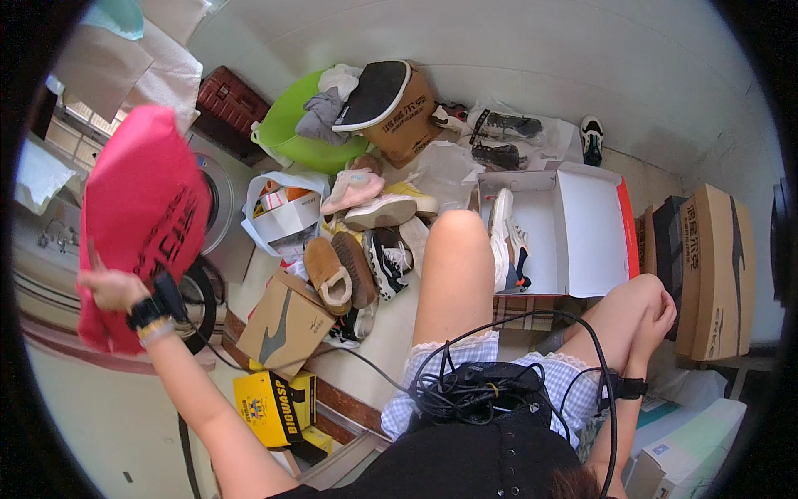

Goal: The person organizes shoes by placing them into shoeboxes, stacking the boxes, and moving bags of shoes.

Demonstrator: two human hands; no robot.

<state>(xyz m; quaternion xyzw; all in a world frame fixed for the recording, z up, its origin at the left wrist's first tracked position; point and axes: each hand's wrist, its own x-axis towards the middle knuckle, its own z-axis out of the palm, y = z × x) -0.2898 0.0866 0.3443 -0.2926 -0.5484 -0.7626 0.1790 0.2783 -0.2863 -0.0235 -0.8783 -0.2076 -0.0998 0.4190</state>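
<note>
My left hand [115, 290] is raised at the far left and grips a pinkish-red cloth bag [143, 218] with dark lettering, which hangs up in the air beside the washing machine. On my bent right knee rests my right hand [656, 324], with nothing in it. Between my knees stands an open shoe box [589, 231], white inside with a red edge. A pair of light-coloured shoes [502, 231] lies at its left side, partly hidden by my left knee. A black pouch with coiled cables [464, 396] sits on my lap.
Loose shoes and slippers [329, 268] pile up left of my knee, near a brown shoe box [287, 327] and yellow boxes [265, 405]. Farther back are a green tub [293, 125] and a carton [402, 125]. More shoe boxes [714, 274] stand upright at the right.
</note>
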